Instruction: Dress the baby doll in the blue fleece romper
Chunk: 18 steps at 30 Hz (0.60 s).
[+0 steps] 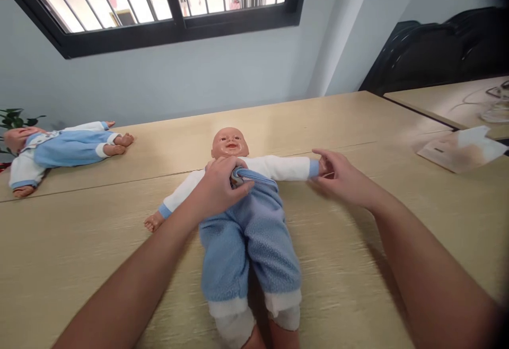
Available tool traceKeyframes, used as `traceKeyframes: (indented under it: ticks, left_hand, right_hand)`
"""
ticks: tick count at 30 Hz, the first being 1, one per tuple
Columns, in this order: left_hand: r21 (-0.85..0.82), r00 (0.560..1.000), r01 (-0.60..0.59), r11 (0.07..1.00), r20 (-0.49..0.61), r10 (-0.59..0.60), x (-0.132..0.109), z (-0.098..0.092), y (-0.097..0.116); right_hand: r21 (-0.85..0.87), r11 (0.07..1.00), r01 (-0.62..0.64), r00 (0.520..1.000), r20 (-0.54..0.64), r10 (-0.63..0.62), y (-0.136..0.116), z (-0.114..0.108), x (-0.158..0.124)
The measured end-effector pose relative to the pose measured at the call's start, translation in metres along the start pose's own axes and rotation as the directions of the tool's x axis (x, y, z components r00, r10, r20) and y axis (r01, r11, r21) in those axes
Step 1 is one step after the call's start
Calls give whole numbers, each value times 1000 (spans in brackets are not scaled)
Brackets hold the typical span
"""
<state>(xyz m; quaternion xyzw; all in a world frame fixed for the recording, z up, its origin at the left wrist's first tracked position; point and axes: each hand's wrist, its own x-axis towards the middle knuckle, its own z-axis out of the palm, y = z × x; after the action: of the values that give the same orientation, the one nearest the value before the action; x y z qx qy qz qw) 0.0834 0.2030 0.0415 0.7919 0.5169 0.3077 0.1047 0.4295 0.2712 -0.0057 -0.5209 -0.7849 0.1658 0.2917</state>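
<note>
A doll [265, 232] in a white top and blue trousers lies on its back in the middle of the table [159, 280], head at the far side, legs toward the near edge, arms spread to left and right.

The person's left forearm slants in from the near left, and the left hand [221, 183] lies palm down across the doll's chest. Its fingers curl over toward the far side while the thumb points right, leaving a narrow gap in which a bit of patterned cloth shows. The folded blue top edge [258, 176] of the trousers runs right from this gap; whether the fingers pinch any cloth, I cannot tell.

The right forearm reaches in from the near right, wrist bent so that the right hand [342, 177] points left. Thumb and forefinger are spread on the near and far sides of the doll's hand [325, 166], at the end of its straight white sleeve [286, 168]. Whether they grip it cannot be made out.

At far left lies a second doll [71, 147] in similar clothes; at right, a translucent package [461, 150].
</note>
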Motion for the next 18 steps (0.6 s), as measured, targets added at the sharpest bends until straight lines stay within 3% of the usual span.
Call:
traceKeyframes:
  ticks: [4, 6, 8, 10, 13, 18]
  left_hand:
    - [-28, 999, -39, 999, 6, 39, 1, -3, -4]
    - [27, 991, -84, 996, -104, 86, 0, -1, -6]
    - [149, 951, -117, 982, -267, 154, -2, 5, -8]
    - [267, 907, -137, 954, -353, 229, -5, 10, -9]
    - [302, 923, -149, 942, -299, 242, -6, 14, -10]
    - [176, 985, -82, 981, -136, 107, -1, 13, -12]
  right_hand:
    - [183, 983, -30, 997, -61, 42, -1, 3, 1]
    - [311, 949, -53, 991, -101, 89, -5, 10, 3]
    - [459, 886, -64, 978, -150, 148, -12, 21, 6]
    - [578, 814, -60, 970, -158, 184, -20, 36, 8]
    - [643, 764, -55, 974, -135, 183, -31, 56, 10]
    - [623, 782, 17, 958, -234, 165, -37, 67, 5]
